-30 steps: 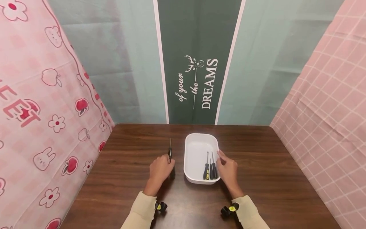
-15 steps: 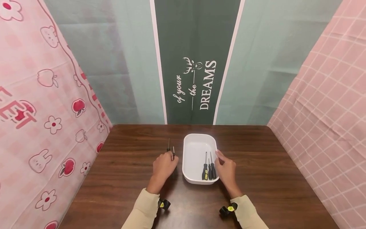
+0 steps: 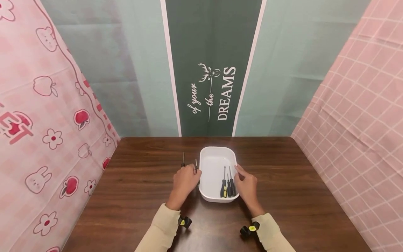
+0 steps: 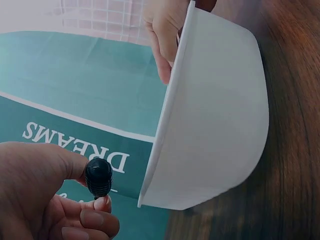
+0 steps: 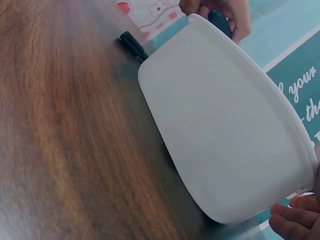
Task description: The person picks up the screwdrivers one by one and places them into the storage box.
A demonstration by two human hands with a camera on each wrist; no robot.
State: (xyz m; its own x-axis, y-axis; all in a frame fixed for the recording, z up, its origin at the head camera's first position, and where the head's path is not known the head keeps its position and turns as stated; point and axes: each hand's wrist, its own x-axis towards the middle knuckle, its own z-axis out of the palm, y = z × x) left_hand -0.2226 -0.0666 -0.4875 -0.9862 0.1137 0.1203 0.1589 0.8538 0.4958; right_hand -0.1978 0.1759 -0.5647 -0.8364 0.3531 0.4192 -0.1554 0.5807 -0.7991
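My left hand [image 3: 185,182] grips a small screwdriver [image 4: 98,177] by its black handle, close to the left rim of a white tray [image 3: 209,171]. The thin shaft points away from me in the head view. Another screwdriver [image 3: 183,159] lies on the table left of the tray, mostly hidden behind that hand; its black handle [image 5: 132,46] shows in the right wrist view. Inside the tray, at its right side, three screwdrivers lie side by side, one a black-and-yellow screwdriver [image 3: 224,189]. My right hand [image 3: 247,185] pinches the tray's right rim.
The brown wooden table [image 3: 141,164] extends around the tray on all sides. A green printed cloth [image 3: 204,42] hangs behind its far edge, and pink patterned cloths [image 3: 355,91] hang at the left and right.
My left hand has moved right, toward the tray, lifting the small screwdriver away from the other one on the table. My right hand stays at the tray's rim. The head view has shifted slightly.
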